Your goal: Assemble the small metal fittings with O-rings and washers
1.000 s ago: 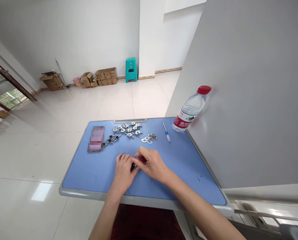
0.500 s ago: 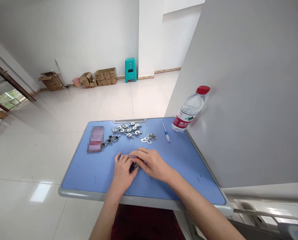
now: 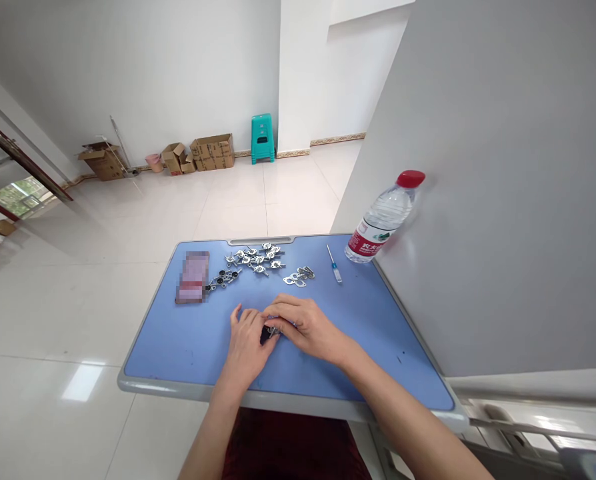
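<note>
Near the front middle of the blue table [image 3: 338, 360], both hands meet over a small part with black and silvery metal pieces [image 3: 271, 331], mostly hidden by the fingers. My left hand [image 3: 247, 340] is closed around its left side. From the right, my right hand [image 3: 303, 327] pinches at its metal top with thumb and fingers. Beyond them lie a cluster of silvery metal fittings [image 3: 258, 259], several flat metal plates with holes [image 3: 298, 277], and a group of black-headed metal pieces [image 3: 222, 278].
A blue-handled screwdriver [image 3: 335, 265] lies right of the plates. Behind it, a water bottle with a red cap [image 3: 385, 217] stands by the grey panel [image 3: 503, 200]. A phone [image 3: 193, 277] rests at the left. Cardboard boxes [image 3: 212, 153] and a green stool [image 3: 263, 139] line the far wall.
Both hands keep nearly the same place and hold; the right fingers have shifted slightly over the part. The whole view has moved a little.
</note>
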Motion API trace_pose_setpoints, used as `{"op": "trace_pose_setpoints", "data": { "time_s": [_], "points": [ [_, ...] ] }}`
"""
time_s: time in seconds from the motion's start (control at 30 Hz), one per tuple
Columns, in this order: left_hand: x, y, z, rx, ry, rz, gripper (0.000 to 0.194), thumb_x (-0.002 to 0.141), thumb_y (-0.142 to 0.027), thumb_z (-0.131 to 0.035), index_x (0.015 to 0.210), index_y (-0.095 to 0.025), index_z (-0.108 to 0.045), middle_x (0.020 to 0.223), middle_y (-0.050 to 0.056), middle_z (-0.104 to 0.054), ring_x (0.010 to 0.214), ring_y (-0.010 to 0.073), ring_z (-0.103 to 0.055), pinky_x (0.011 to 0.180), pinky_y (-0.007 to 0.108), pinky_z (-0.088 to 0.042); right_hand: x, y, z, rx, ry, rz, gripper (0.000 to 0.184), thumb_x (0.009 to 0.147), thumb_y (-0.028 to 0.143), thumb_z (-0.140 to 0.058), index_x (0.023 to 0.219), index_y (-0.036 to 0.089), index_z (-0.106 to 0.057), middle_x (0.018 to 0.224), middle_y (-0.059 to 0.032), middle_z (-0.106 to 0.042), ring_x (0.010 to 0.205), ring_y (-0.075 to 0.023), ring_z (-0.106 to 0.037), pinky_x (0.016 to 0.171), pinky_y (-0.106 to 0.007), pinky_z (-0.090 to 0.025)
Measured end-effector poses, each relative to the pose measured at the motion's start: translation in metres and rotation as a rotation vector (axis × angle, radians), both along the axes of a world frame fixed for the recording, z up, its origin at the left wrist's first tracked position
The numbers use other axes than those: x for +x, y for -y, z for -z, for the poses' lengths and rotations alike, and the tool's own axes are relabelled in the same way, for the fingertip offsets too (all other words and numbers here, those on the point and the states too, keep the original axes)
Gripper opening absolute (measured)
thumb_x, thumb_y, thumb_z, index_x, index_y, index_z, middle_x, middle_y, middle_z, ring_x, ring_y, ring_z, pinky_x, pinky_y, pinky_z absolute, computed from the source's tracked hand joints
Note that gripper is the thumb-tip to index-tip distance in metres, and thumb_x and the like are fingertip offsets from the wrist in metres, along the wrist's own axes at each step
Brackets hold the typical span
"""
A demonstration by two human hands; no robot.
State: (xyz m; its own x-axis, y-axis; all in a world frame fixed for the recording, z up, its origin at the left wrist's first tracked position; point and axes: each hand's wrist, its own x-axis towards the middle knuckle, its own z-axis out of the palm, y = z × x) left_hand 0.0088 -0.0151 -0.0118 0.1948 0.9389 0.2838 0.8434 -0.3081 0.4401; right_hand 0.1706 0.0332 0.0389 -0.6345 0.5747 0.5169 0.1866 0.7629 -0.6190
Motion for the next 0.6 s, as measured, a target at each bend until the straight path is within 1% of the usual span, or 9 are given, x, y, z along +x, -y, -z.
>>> {"op": "trace_pose_setpoints", "data": {
  "time_s": [0.13, 0.4, 0.6],
  "points": [
    [0.0005, -0.0004, 0.0009, 0.023, -0.024, 0.007, 0.009, 0.088, -0.023, -0.06, 0.097, -0.022, -0.057, 0.091, 0.001, -0.066, 0.093, 0.0213, -0.06, 0.108, 0.058, -0.029, -0.0028, 0.0008, 0.0039, -0.01, -0.042, 0.051, 0.024, 0.099, 0.027, -0.046, 0.09, 0.018, -0.066, 0.075, -0.0046, -0.064, 0.067, -0.0144, -0.058, 0.058, -0.024, -0.044],
    [0.0012, 0.0002, 0.0007, 0.058, -0.037, 0.005, 0.005, 0.09, -0.024, -0.058, 0.094, -0.022, -0.056, 0.089, 0.001, -0.065, 0.09, 0.0211, -0.06, 0.108, 0.059, -0.029, -0.0052, 0.0014, 0.0073, -0.039, -0.057, 0.173, 0.024, 0.096, 0.031, -0.051, 0.08, 0.018, -0.062, 0.068, -0.0018, -0.058, 0.057, -0.0114, -0.05, 0.053, -0.023, -0.039],
    [0.0016, 0.0006, -0.0006, 0.057, -0.042, 0.0, 0.005, 0.091, -0.026, -0.058, 0.089, -0.021, -0.056, 0.084, 0.001, -0.064, 0.088, 0.0204, -0.06, 0.108, 0.059, -0.029, -0.0096, 0.0026, 0.008, -0.107, -0.064, 0.247, 0.03, 0.092, 0.034, -0.055, 0.067, 0.019, -0.046, 0.064, 0.0023, -0.05, 0.054, -0.0097, -0.045, 0.052, -0.021, -0.037]
  ]
}}
